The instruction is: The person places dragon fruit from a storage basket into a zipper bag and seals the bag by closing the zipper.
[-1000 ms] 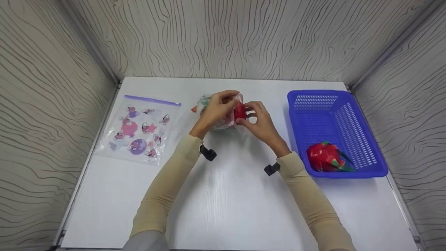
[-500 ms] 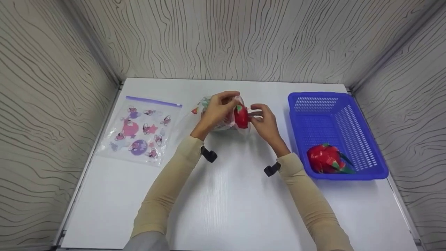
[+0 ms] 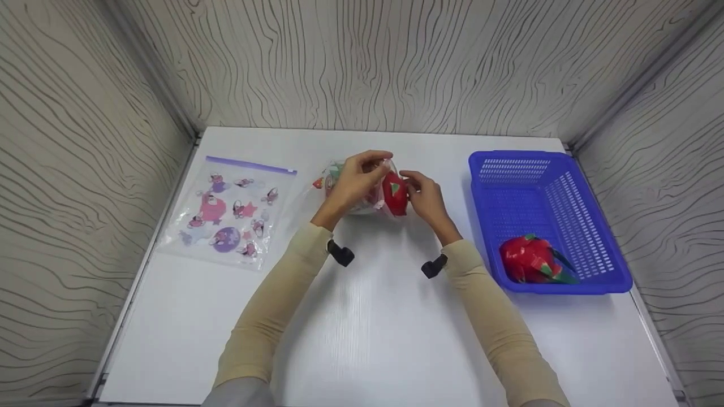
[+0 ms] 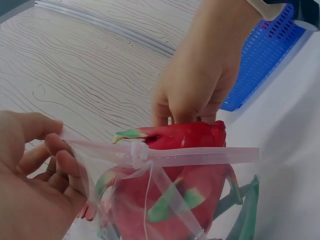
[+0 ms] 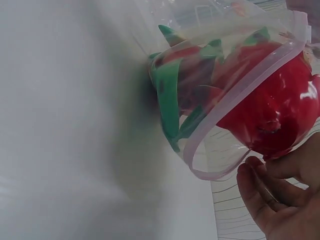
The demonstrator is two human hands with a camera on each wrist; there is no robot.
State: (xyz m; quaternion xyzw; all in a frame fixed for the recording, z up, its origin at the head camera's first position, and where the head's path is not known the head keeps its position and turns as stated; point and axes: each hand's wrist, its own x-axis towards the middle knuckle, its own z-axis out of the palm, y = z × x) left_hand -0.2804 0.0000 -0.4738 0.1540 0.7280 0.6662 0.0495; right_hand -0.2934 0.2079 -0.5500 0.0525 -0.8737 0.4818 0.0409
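A red model dragon fruit [image 3: 396,195] with green-tipped scales sits in the mouth of a clear zip bag [image 4: 210,156] with a pale pink rim. One end of the fruit sticks out past the rim, and green leaves [image 5: 170,97] show through the plastic. My left hand [image 3: 355,180] pinches the bag's edge on the left of the opening. On the other side, my right hand [image 3: 427,196] has bent fingers close against the fruit's outer end, the thumb touching it. I cannot tell whether it also pinches the bag's rim.
A flat printed zip bag [image 3: 226,212] with a purple zipper lies at the left of the white table [image 3: 362,333]. To the right stands a blue plastic basket [image 3: 481,226] holding another red dragon fruit [image 3: 526,259]. Wood-patterned walls surround the table.
My right hand first gripped the fruit, then loosened and shifted around its outer end. The fruit has turned slightly and moved a little right and nearer. My left hand kept pinching the bag.
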